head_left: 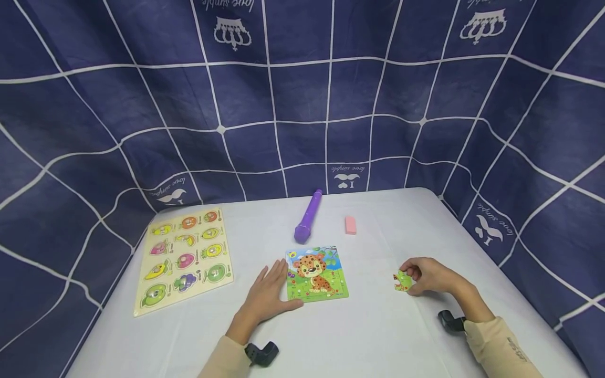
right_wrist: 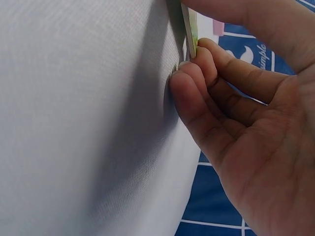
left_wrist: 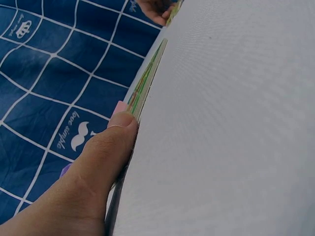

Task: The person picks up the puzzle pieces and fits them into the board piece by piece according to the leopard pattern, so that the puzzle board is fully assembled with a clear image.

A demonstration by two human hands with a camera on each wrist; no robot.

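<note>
A square leopard jigsaw puzzle (head_left: 317,273) lies flat on the white table. My left hand (head_left: 269,294) rests at its left side, fingers straight along the left edge and thumb by the lower edge. In the left wrist view, the thumb of the left hand (left_wrist: 93,167) touches or nearly touches the edge of the thin puzzle (left_wrist: 147,81). Off to the right, my right hand (head_left: 432,275) pinches a small green jigsaw piece (head_left: 403,282) between thumb and fingers. The right wrist view shows that piece (right_wrist: 191,32) edge-on, tilted, with curled fingertips of the right hand (right_wrist: 256,118) close to the tabletop.
A wooden fruit puzzle board (head_left: 184,257) lies at the left of the table (head_left: 368,336). Behind the leopard puzzle are a purple toy microphone (head_left: 309,215) and a pink block (head_left: 350,225). A blue checked curtain (head_left: 302,94) encloses the back and sides.
</note>
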